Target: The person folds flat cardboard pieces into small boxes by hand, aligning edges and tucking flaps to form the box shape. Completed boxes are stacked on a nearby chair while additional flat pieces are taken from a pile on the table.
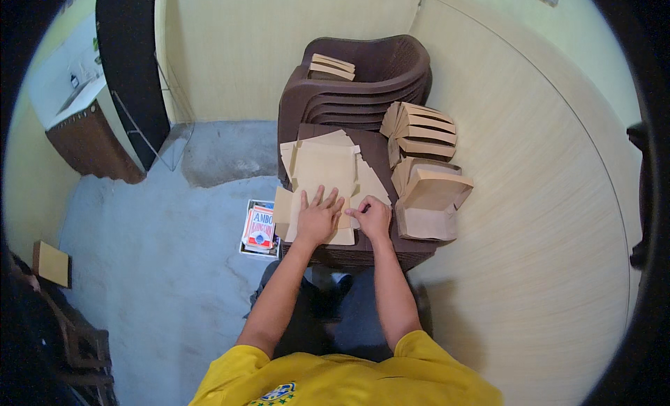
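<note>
An unfolded brown cardboard box (324, 161) lies on the seat of a stack of dark brown plastic chairs in front of me. My left hand (319, 217) rests flat on its near part, fingers spread. At the box's near right side my right hand (370, 216) is closed, with thumb and fingertips pinching a flap edge; a small dark patch shows among the fingers, too small to make out. More flat cardboard (373, 186) lies under and to the right of this box.
Right of the seat stand a folded box with its lid raised (427, 221) and a bundle of folded boxes (426, 130). More folded cardboard (332, 67) lies on the stacked chairs (363, 88) behind. Left on the floor is a crate (259, 253) holding a red-and-white pack (261, 228).
</note>
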The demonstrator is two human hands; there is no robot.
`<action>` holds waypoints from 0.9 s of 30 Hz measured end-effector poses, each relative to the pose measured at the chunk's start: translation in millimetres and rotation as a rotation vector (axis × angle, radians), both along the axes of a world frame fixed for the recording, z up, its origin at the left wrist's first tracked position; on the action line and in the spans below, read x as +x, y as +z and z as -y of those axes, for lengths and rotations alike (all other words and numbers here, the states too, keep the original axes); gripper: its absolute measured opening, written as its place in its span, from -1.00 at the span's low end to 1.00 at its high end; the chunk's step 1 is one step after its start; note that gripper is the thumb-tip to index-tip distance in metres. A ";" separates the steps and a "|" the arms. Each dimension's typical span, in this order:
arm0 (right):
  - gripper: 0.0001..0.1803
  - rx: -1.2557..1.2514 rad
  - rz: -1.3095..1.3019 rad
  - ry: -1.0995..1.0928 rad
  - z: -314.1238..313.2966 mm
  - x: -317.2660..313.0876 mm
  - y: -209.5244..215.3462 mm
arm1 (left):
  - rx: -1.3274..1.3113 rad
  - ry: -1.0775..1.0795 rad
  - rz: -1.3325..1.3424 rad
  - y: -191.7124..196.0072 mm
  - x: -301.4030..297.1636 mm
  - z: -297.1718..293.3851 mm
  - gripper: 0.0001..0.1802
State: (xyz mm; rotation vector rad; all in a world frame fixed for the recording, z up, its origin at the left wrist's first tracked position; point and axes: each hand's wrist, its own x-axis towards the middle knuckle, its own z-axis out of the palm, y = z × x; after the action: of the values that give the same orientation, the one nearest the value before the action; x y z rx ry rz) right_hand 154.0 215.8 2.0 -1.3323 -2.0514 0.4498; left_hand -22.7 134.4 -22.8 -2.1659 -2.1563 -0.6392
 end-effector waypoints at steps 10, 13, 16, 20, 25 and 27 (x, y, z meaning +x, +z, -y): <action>-0.47 -0.009 -0.150 -0.119 -18.5 -10.3 -15.1 | -0.017 -0.009 0.078 8.7 -0.7 1.5 -0.50; -0.57 -0.354 -0.479 0.081 -5.1 15.2 -9.8 | -0.069 0.039 0.107 14.7 2.9 0.4 -0.50; -0.62 0.001 -0.234 0.321 28.6 42.6 -7.6 | -0.095 0.069 0.072 20.0 9.5 -1.5 -0.50; -0.56 0.110 -0.249 0.305 41.4 43.7 -9.4 | 0.236 0.109 0.249 30.8 25.5 7.9 -0.44; -0.57 -0.040 -0.356 0.224 38.1 33.3 -7.9 | -0.014 0.097 0.531 41.9 48.2 51.0 -0.39; -0.53 -0.209 -0.331 0.124 39.5 26.4 -4.4 | 0.113 0.000 0.316 40.9 61.3 58.0 -0.39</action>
State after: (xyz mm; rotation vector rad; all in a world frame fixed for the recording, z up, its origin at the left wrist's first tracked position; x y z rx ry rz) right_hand 180.5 176.3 -2.4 -1.1584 -1.8526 0.8988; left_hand 38.6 76.4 18.1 -2.1274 -2.1929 -1.1433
